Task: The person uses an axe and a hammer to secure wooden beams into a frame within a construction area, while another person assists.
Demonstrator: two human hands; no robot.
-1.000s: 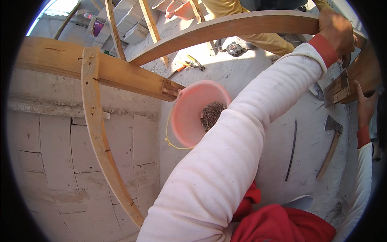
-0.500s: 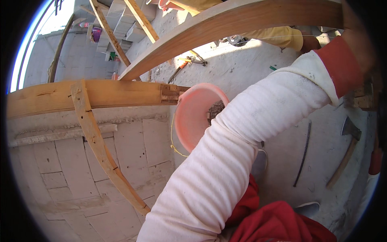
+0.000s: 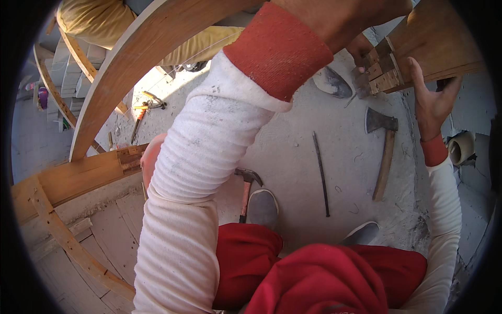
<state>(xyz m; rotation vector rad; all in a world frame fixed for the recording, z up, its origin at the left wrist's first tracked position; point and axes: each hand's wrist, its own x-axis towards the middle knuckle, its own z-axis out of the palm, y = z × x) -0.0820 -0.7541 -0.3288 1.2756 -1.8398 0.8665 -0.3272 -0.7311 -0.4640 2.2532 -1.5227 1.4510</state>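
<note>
My left hand (image 3: 348, 17) reaches across to the top edge, near the upper end of a curved wooden plank (image 3: 128, 57); its grip is hidden. Fingers (image 3: 358, 48) show below it at the notched, layered end of a wide wooden board (image 3: 439, 44); whose they are is unclear. From beneath, my right hand (image 3: 434, 107) holds that board, its thumb along the face by the notches and its other fingers at the lower edge, partly hidden.
An axe (image 3: 386, 152), a dark metal bar (image 3: 321, 172) and a claw hammer (image 3: 246, 193) lie on the concrete floor. The pink bucket (image 3: 151, 157) is mostly behind my left sleeve. Another person in yellow trousers (image 3: 97, 23) is at upper left, near pliers (image 3: 151, 102).
The view has swung to the right. My right hand and the notched board have come into sight, while the bucket and curved plank have shifted left in the picture.
</note>
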